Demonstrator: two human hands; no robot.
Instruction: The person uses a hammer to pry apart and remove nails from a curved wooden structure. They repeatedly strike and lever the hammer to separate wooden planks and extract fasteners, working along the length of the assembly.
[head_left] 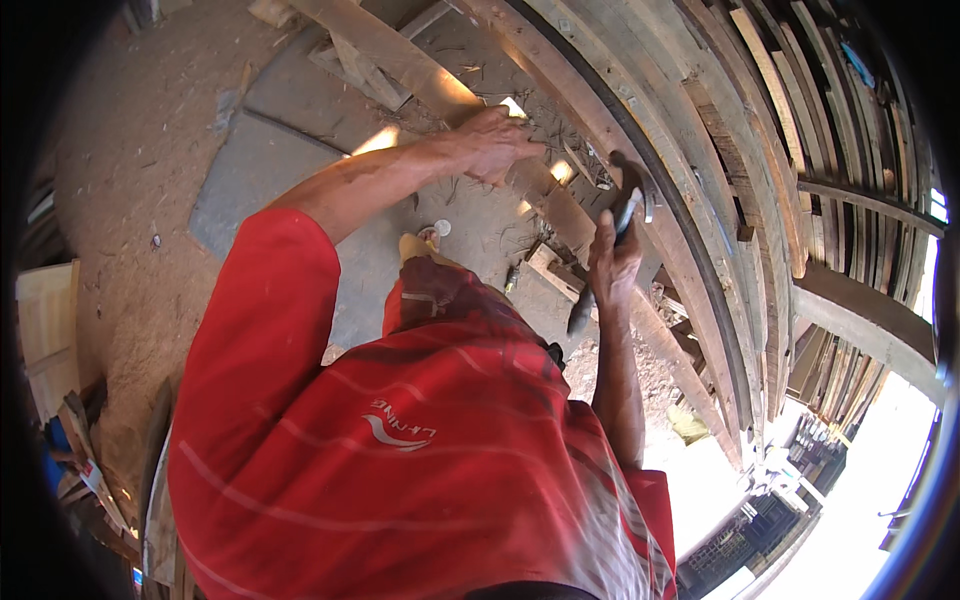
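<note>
My right hand (613, 258) is closed round the handle of a claw hammer (629, 187). The hammer is held at a tilt, its dark head up beside a long curved beam (690, 240) and its handle end below my fist. My left arm reaches across to a long wooden board (440, 90) that runs diagonally over the ground. On that board lies my left hand (495, 145), its fingers bent down over the edge; the fingertips are partly hidden. The hammer head is apart from the left hand, to its right.
Several long curved timbers (740, 150) stand close on the right. A flat grey sheet (270, 180) lies on the dirt floor at left. Under the board are wood offcuts (553, 270) and scraps. A thick beam (870, 320) crosses at the far right.
</note>
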